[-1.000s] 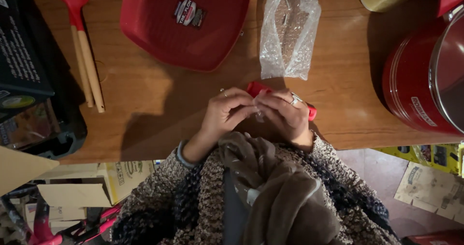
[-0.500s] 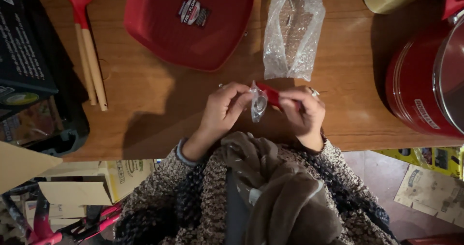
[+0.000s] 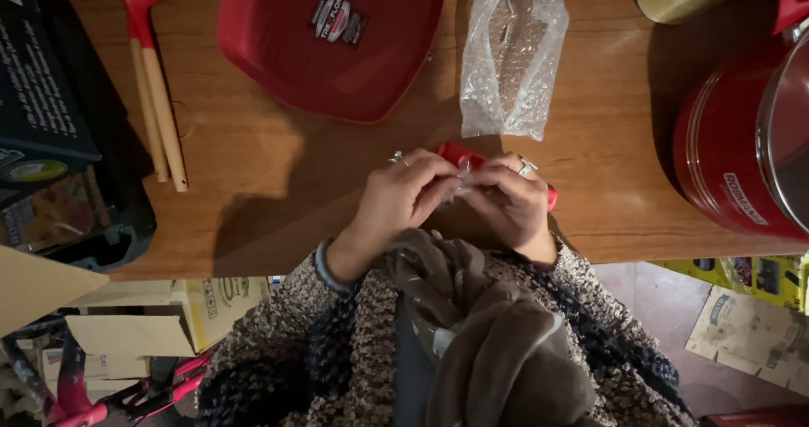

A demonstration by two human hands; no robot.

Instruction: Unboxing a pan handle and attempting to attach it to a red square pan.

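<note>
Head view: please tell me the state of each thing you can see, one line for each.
Left hand: closed on the small clear wrapper.
Right hand: closed on the red handle.
Red pan: lying on the table, empty.
Bubble bag: lying flat.
Red spatula: lying flat.
Red pot: standing upright.

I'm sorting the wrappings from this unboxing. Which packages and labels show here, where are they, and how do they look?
Bubble-wrap bag: clear, on the table beyond the hands.
Sticker: small, dark with white and red, inside the red square pan.
Black box: far left.
Label: white strip on the red pot, right.
</note>
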